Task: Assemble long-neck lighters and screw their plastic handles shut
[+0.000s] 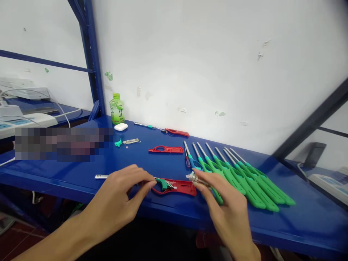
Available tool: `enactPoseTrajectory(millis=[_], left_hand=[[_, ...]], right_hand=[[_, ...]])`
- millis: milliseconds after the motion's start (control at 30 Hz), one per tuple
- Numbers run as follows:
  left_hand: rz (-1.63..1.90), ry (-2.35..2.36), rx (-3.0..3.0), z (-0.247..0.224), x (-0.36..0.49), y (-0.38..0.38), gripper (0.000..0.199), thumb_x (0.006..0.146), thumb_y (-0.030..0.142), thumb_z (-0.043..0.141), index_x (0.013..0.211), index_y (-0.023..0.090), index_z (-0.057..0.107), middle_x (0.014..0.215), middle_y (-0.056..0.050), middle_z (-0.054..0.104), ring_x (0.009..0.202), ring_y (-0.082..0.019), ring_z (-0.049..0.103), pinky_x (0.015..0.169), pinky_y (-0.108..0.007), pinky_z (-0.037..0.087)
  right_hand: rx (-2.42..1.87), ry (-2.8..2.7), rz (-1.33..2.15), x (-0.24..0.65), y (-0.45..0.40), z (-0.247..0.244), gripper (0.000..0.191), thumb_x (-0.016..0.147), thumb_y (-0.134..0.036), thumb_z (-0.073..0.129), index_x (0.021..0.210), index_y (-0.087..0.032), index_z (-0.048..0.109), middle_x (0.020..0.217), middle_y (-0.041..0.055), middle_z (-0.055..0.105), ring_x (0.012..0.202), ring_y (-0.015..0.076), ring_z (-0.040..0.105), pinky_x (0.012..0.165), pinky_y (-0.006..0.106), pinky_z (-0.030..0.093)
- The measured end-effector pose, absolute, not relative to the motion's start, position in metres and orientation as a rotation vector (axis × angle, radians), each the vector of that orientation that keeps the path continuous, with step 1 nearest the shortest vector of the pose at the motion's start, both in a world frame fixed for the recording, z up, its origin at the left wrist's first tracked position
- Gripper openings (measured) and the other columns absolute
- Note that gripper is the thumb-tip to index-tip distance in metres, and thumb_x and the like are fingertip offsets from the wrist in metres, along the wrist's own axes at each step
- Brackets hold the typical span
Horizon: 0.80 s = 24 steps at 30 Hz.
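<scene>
"What's the right hand [227, 197] holding?"
"Grip pinching a slim, silvery metal-tipped piece [193, 177]."
"Left hand [126, 190]?"
"Nearly closed at the red plastic half-shell [188, 188] on the blue tabletop [165, 165]; can't tell its hold."

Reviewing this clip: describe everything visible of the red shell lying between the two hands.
The red shell looks like glossy plastic, with a loop at one end and a slotted, broader handle at the other. It lies open side up, near the front edge of the blue table, handle toward the right. Inside sit a green trigger and white wires. The left hand is at its loop end; exact contact is unclear.
</scene>
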<state>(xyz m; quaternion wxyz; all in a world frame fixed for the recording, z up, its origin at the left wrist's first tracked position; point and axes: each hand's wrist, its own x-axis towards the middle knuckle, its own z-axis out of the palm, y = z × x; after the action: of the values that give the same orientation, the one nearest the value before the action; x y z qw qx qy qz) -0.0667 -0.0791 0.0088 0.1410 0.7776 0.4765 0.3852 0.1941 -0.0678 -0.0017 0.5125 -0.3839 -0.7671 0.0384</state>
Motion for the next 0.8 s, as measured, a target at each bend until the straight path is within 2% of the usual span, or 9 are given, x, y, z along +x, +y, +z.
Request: enactPoseTrajectory(millis=[100, 167, 267, 400, 533, 800], left_hand=[[0.976, 1.235, 2.522, 0.015, -0.064, -0.055, 0.024, 0.104, 0.027, 0.054, 0.099, 0.022, 0.076, 0.095, -0.005, 0.074, 0.092, -0.023, 0.06, 0.081, -0.032, 0.046], [0.834, 1.145, 2.661, 0.021, -0.059, -0.042, 0.028, 0.105, 0.018, 0.048, 0.1, 0.021, 0.075, 0.1, -0.006, 0.071, 0.096, -0.023, 0.057, 0.084, -0.033, 0.045], [0.611, 1.069, 2.787, 0.032, -0.051, -0.028, 0.03, 0.106, 0.014, 0.045, 0.096, 0.021, 0.072, 0.101, -0.007, 0.066, 0.095, -0.023, 0.054, 0.081, -0.032, 0.044], [0.342, 1.001, 2.818, 0.047, -0.043, -0.014, 0.019, 0.102, 0.013, 0.056, 0.093, 0.02, 0.072, 0.096, -0.005, 0.065, 0.095, -0.021, 0.057, 0.08, -0.03, 0.044], [0.12, 1.009, 2.827, 0.058, -0.035, -0.006, 0.017, 0.098, 0.009, 0.06, 0.095, 0.019, 0.074, 0.095, -0.003, 0.066, 0.093, -0.019, 0.062, 0.078, -0.027, 0.045], [-0.015, 0.991, 2.891, 0.057, -0.028, 0.001, 0.019, 0.098, 0.009, 0.06, 0.09, 0.021, 0.073, 0.09, -0.002, 0.066, 0.088, -0.018, 0.063, 0.068, -0.026, 0.042]], right_hand=[[-0.956, -1.918, 0.121, 0.197, -0.057, 0.0, 0.027, 0.106, -0.019, 0.054, 0.125, -0.028, 0.071, 0.116, 0.0047, 0.075, 0.104, 0.0191, 0.073, 0.089, 0.029, 0.059], [-0.956, -1.937, 0.16, 0.193, -0.053, -0.001, 0.025, 0.107, -0.02, 0.052, 0.125, -0.027, 0.069, 0.115, 0.0046, 0.075, 0.103, 0.0185, 0.073, 0.09, 0.028, 0.058], [-0.942, -1.937, 0.196, 0.185, -0.053, -0.005, 0.025, 0.108, -0.021, 0.051, 0.126, -0.026, 0.067, 0.115, 0.0044, 0.075, 0.104, 0.0179, 0.072, 0.09, 0.028, 0.057], [-0.923, -1.956, 0.236, 0.182, -0.059, -0.011, 0.025, 0.109, -0.02, 0.049, 0.126, -0.024, 0.066, 0.114, 0.0036, 0.074, 0.103, 0.0163, 0.072, 0.089, 0.025, 0.055], [-0.909, -1.991, 0.296, 0.186, -0.064, -0.013, 0.026, 0.11, -0.021, 0.047, 0.127, -0.025, 0.066, 0.108, 0.0019, 0.074, 0.092, 0.0148, 0.071, 0.082, 0.025, 0.054], [-1.08, -2.048, 0.399, 0.189, -0.067, -0.013, 0.029, 0.11, -0.022, 0.045, 0.125, -0.026, 0.07, 0.103, 0.0017, 0.075, 0.082, 0.0185, 0.07, 0.074, 0.033, 0.052]])
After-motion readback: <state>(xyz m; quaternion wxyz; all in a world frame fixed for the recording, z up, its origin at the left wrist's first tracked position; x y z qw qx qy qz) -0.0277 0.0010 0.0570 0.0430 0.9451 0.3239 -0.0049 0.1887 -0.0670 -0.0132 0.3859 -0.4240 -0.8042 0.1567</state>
